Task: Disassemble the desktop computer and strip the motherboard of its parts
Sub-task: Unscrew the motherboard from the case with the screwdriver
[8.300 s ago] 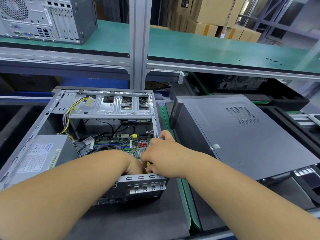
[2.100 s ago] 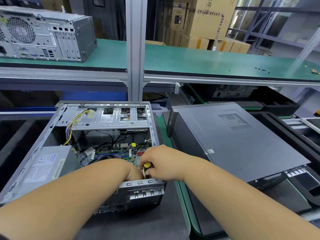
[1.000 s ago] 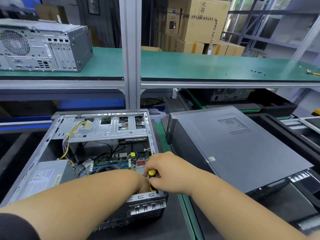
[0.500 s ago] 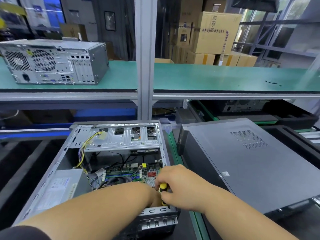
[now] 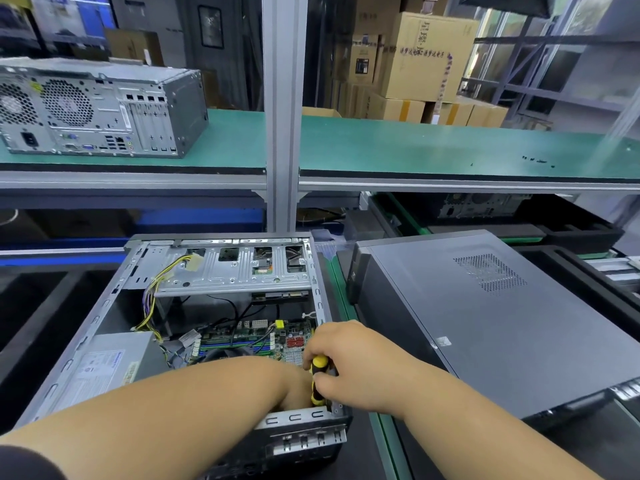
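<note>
An open computer case (image 5: 221,327) lies on its side on the dark bench, right in front of the person. Its side cover is off, so the inside shows. The green motherboard (image 5: 249,339) sits at the bottom of the case, partly hidden by the arms. A grey power supply (image 5: 107,365) with a white label sits in the left part of the case. Yellow and black wires (image 5: 156,292) run from it up to the silver drive cage (image 5: 235,268) at the far end.

The right hand (image 5: 349,362) is at the near right corner of the case. Its fingers are curled tight around a screwdriver (image 5: 317,379) with a yellow and black handle, which points down into the case. The left hand (image 5: 298,386) reaches into the case just beside the screwdriver. Only its back shows, so whether its fingers are holding anything cannot be told.

A closed grey computer (image 5: 485,327) lies to the right of the open case. On the green shelf (image 5: 415,147) above, another computer (image 5: 97,109) stands at the left with its back panel facing the person. Cardboard boxes (image 5: 426,64) are stacked behind the shelf.
</note>
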